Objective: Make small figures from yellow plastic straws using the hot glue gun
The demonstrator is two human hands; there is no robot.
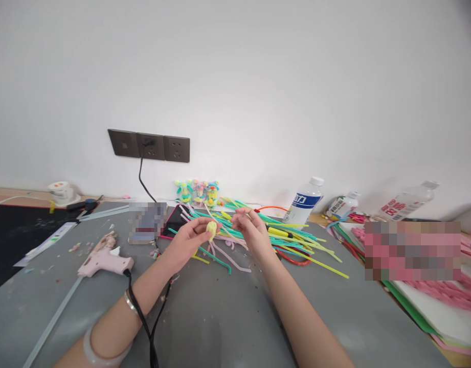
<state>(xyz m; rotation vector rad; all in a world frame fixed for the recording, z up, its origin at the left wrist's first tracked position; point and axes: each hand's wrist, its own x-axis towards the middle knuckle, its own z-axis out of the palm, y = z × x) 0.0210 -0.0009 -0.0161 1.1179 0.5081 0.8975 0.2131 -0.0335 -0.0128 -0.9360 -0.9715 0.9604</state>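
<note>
My left hand is closed, pinching a small pale-yellow fuzzy piece, perhaps coiled pipe cleaner, between thumb and fingers. My right hand is raised just to the right of it, apart from the yellow piece. Its fingers are loosely curled with gaps between them, and I see nothing in them. Behind and under both hands lies a loose pile of pipe cleaners in teal, yellow and lilac. Three small fuzzy figures in mixed colours stand by the wall beyond the hands.
A pink glue gun lies on the grey mat at left; its black cable crosses my left forearm. A white bottle stands behind the pile. Papers and pink braided material lie at right. Wall sockets hold a plug.
</note>
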